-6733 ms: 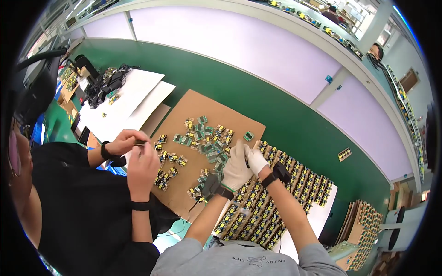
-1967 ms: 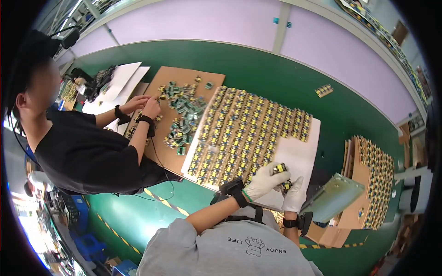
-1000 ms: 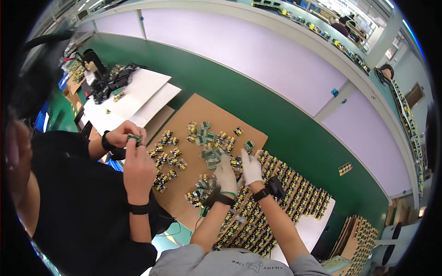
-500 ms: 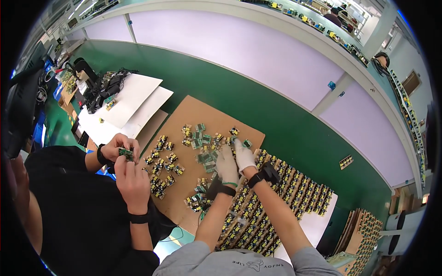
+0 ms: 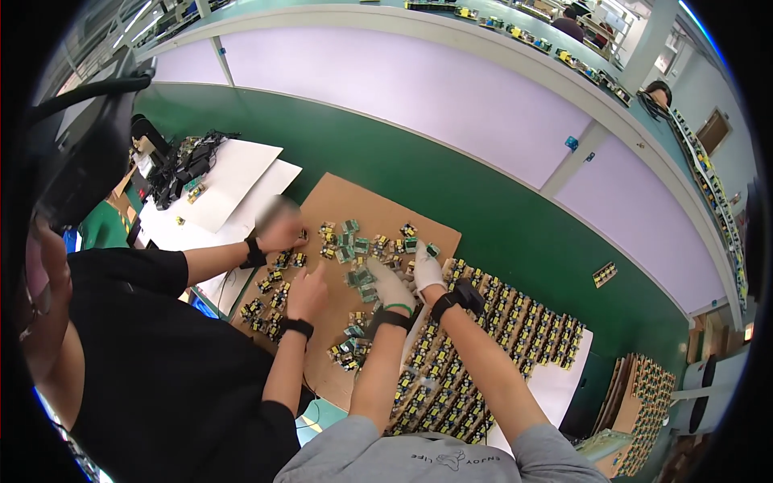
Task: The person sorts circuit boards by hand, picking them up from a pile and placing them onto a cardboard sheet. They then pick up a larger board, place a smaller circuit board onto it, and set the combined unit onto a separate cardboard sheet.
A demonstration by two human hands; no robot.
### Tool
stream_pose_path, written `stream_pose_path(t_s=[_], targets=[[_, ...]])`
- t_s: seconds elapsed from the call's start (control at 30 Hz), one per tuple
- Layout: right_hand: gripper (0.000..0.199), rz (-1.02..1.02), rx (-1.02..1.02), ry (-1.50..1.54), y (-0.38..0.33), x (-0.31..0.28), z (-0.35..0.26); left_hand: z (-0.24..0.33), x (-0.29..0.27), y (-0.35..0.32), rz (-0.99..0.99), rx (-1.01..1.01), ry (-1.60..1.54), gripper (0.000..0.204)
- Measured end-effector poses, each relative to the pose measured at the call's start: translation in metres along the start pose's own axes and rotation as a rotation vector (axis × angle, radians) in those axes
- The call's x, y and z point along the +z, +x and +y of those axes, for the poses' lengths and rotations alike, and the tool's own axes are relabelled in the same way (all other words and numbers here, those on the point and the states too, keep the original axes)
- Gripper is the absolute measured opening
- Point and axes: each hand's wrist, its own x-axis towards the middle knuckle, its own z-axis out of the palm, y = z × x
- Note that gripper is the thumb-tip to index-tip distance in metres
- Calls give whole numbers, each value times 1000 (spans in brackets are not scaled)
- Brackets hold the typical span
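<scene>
My left hand (image 5: 392,290) and my right hand (image 5: 426,270), both in white gloves, rest side by side on the brown cardboard sheet (image 5: 354,201). They lie among a loose pile of small green circuit boards (image 5: 360,245). My left hand covers some boards near one green board (image 5: 360,278); its fingers are curled, and whether it grips any is unclear. My right hand's fingertips touch a small board (image 5: 431,250) at the pile's right edge. Black bands sit on both wrists.
A co-worker in black sits at my left; their hands (image 5: 282,233) (image 5: 308,294) work on boards on the same cardboard. Rows of sorted boards (image 5: 499,322) fill a white sheet to the right. White papers (image 5: 233,181) and black cables (image 5: 181,165) lie far left. Stacked trays (image 5: 644,402) stand at lower right.
My two hands have shifted slightly right and forward along the pile. The co-worker's hands have parted and reached onto the cardboard, one further up, one beside my left hand.
</scene>
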Motion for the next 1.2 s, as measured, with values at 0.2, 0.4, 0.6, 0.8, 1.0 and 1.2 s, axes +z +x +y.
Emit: stream_pose_path(t_s=[0.2, 0.4, 0.6, 0.8, 1.0, 1.2], targets=[[57, 28, -56, 141, -27, -100, 16, 36, -16, -59, -253, 26, 36, 60], [54, 302, 350, 112, -143, -236, 121, 32, -67, -69, -294, 173, 156, 37], [63, 364, 591, -177, -272, -213, 248, -10, -128, -131, -505, 163, 451, 21], [73, 187, 566, -24, -253, -221, 181, -30, -157, -199, -673, -59, 707, 27], [57, 261, 424, 340, -280, -240, 206, -28, -163, -223, -791, -3, 712, 23], [41, 361, 188, 999, -365, -294, 178, -26, -166, -256, -812, 40, 704, 26]])
